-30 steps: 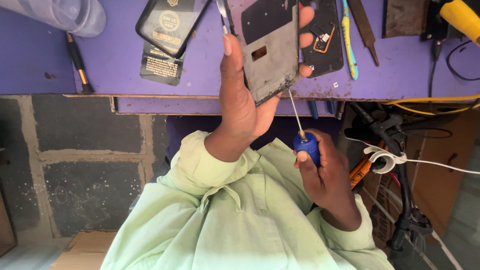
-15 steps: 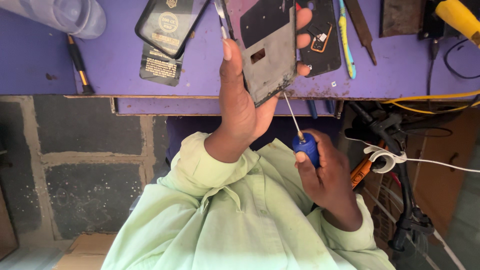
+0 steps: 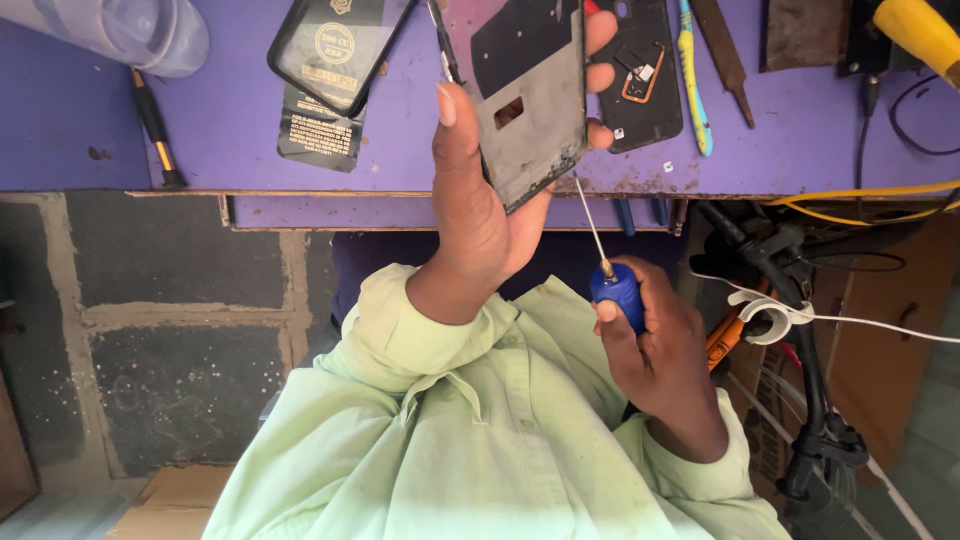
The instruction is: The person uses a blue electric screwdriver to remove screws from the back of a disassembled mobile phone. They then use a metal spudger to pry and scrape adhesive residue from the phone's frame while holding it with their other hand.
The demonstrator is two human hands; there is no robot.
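Note:
My left hand (image 3: 480,220) is raised over the bench edge and grips an opened phone body (image 3: 525,90), a grey frame with a dark plate, tilted with its inner side toward me. The thumb lies along its left edge and the fingertips curl over its right edge. My right hand (image 3: 660,350) is closed around the blue handle of a thin screwdriver (image 3: 617,290). The metal shaft points up and left, and its tip sits at the lower right corner of the phone body. Both sleeves are pale green.
On the purple bench (image 3: 230,130) lie a black phone case (image 3: 335,45), a dark packet (image 3: 320,130), a black back cover (image 3: 645,75), a blue and yellow tool (image 3: 690,70), a file (image 3: 725,55) and a clear plastic container (image 3: 120,30). Cables (image 3: 800,310) hang at the right.
The phone body has shifted slightly up in my left hand. The screwdriver tip stays at its lower right corner; my right hand has barely moved.

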